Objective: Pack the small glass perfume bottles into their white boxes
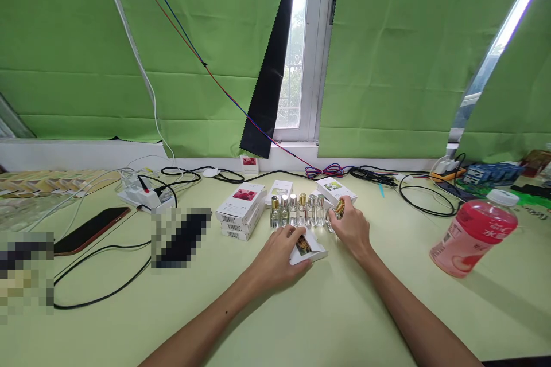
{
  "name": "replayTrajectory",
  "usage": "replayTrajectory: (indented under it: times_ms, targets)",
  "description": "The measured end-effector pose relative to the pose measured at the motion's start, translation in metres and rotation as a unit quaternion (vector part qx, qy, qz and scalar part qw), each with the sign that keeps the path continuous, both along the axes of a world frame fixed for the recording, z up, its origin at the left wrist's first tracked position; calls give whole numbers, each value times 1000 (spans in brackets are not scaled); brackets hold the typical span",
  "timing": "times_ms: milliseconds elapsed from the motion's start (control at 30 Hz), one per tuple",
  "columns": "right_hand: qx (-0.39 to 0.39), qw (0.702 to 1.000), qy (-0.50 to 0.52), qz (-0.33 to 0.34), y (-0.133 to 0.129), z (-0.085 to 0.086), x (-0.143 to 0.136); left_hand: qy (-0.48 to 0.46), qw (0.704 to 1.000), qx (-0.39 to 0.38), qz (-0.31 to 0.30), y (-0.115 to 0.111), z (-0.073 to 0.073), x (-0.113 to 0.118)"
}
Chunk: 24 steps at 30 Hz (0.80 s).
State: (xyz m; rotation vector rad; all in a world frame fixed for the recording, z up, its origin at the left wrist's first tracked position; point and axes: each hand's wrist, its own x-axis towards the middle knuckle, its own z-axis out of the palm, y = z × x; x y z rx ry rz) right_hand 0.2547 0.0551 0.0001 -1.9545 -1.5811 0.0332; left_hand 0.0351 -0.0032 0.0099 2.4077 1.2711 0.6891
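Note:
My left hand [282,255] is closed round the left side of a small white box [316,253] with a dark picture on it, lying on the table. Just behind it stands a row of small glass bottles [302,212] with gold and silver caps. At the right end of that row, my right hand [350,226] has its fingers round a gold-capped bottle [340,209], partly hidden by the fingers. White boxes with a red flower picture [244,195] are stacked to the left of the bottles. More white boxes [334,188] lie behind the row.
A pink-labelled drink bottle [476,235] stands at the right. On the left are a phone [92,230], a power strip [146,198] and looping cables. Coiled cables [372,175] lie along the wall at the back. A blue package [491,174] sits at the far right.

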Motion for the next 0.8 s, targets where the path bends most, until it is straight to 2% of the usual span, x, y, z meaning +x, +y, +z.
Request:
replayTrajectory:
  times_ms: [267, 567, 800]
  targets:
    - [15, 996, 89, -11, 5, -4, 8, 16, 1000, -23, 13, -1, 3, 1]
    - [111, 971, 210, 12, 10, -9, 16, 16, 1000, -19, 17, 5, 0, -2]
    - [142, 955, 256, 42, 7, -6, 15, 10, 1000, -7, 23, 11, -4, -8]
